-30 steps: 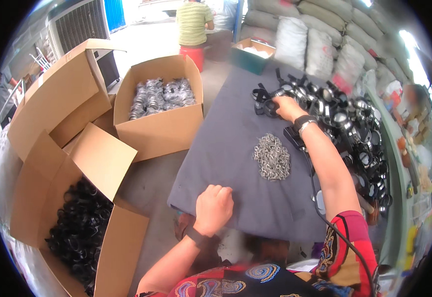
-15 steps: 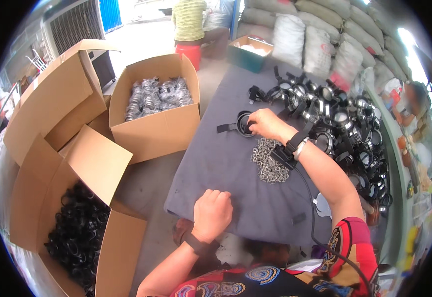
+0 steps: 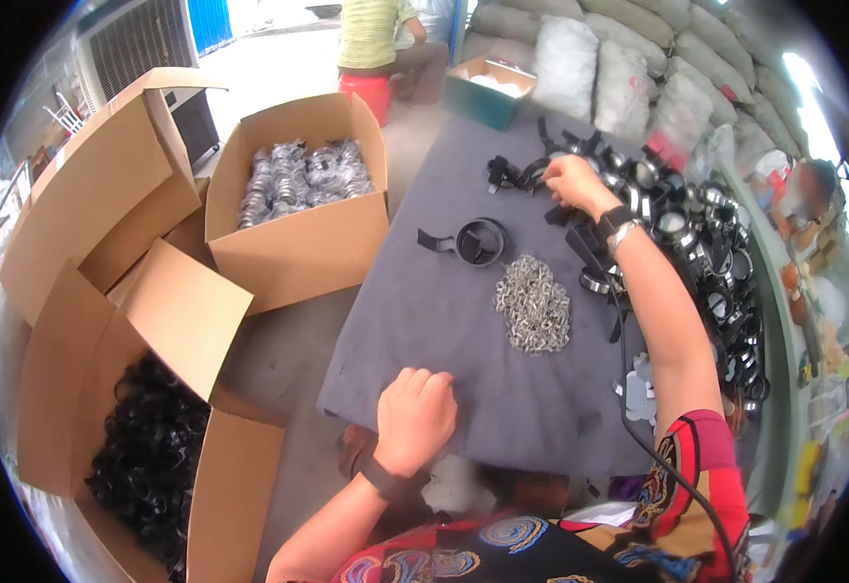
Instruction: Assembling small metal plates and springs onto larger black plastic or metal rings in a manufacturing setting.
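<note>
Head view: right hand (image 3: 572, 182) grasps a black strap part (image 3: 517, 175) at the far counter (image 3: 415, 321), left hand (image 3: 415, 418) clenched, empty, resting near.

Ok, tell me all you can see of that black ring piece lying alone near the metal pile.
The black ring piece lies flat on the grey cloth, a dark round hoop with a strap tab sticking out to its left. It looks like plastic or rubber. No hand touches it; the pile of small metal clips sits just beside it.

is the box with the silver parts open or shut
Open. The cardboard box has no flaps over its top, and the silver ring-shaped parts heaped inside are plainly visible from above, below the rim.
</note>
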Demonstrator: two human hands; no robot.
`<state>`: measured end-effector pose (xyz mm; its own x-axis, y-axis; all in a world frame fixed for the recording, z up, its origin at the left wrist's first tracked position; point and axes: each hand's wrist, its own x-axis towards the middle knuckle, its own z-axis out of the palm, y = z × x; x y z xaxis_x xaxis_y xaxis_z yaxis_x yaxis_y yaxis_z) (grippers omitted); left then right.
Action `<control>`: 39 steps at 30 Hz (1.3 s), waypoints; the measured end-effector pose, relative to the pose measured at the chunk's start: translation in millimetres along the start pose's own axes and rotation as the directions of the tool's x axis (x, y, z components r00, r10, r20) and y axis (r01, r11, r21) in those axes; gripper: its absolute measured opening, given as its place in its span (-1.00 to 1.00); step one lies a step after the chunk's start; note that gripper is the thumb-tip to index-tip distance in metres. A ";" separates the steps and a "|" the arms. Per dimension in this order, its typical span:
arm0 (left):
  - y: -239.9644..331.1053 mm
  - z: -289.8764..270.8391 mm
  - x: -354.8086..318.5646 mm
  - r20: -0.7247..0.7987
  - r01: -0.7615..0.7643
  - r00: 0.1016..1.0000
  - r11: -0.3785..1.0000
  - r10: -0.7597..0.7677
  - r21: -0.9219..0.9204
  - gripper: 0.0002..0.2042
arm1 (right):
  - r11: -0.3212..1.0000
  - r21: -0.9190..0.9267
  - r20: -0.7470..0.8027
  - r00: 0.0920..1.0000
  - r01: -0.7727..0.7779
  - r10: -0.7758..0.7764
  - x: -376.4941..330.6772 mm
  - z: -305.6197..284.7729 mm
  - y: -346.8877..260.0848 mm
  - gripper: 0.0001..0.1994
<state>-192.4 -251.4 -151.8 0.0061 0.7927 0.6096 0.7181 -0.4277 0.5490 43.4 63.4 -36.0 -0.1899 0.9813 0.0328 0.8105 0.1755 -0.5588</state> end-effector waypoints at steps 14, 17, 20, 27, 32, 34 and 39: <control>-4.3 -1.7 -1.5 0.042 0.024 0.999 1.000 -0.025 0.015 -0.84 | 0.591 -0.802 -0.014 0.987 0.084 -0.159 49.6 22.7 13.1 -0.75; -3.7 -1.5 0.4 0.023 0.022 0.999 1.000 -0.022 -0.001 -0.82 | 0.468 -0.882 -0.038 0.981 0.057 -0.191 54.5 33.7 31.9 -0.77; -2.5 1.6 0.8 0.018 0.016 1.000 0.999 -0.016 -0.037 -0.82 | 0.508 -0.857 0.016 0.989 0.088 -0.144 72.4 22.1 53.3 -0.81; -3.5 -1.4 -1.5 0.010 0.005 1.000 1.000 -0.005 -0.018 -0.81 | 0.560 -0.794 0.121 0.965 0.235 -0.233 53.8 14.8 46.2 -0.81; -2.8 0.7 2.5 0.010 -0.012 1.000 1.000 0.012 -0.026 -0.80 | 0.806 -0.496 -0.162 0.878 0.323 -0.451 53.8 27.1 16.5 -0.65; -2.0 2.5 4.3 0.004 -0.006 1.000 1.000 0.007 -0.031 -0.82 | 0.899 -0.195 -0.177 0.888 0.391 -0.425 63.7 35.2 5.8 -0.59; -3.7 -0.3 1.0 0.036 0.003 0.999 1.000 -0.003 0.005 -0.82 | 0.895 -0.203 -0.061 0.907 0.398 -0.417 71.1 68.3 -14.4 -0.86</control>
<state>-195.2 -249.1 -153.0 0.0288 0.8089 0.5873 0.7218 -0.4233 0.5476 -19.6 125.1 -82.3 -0.4766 0.8215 0.3130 0.7621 0.5636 -0.3187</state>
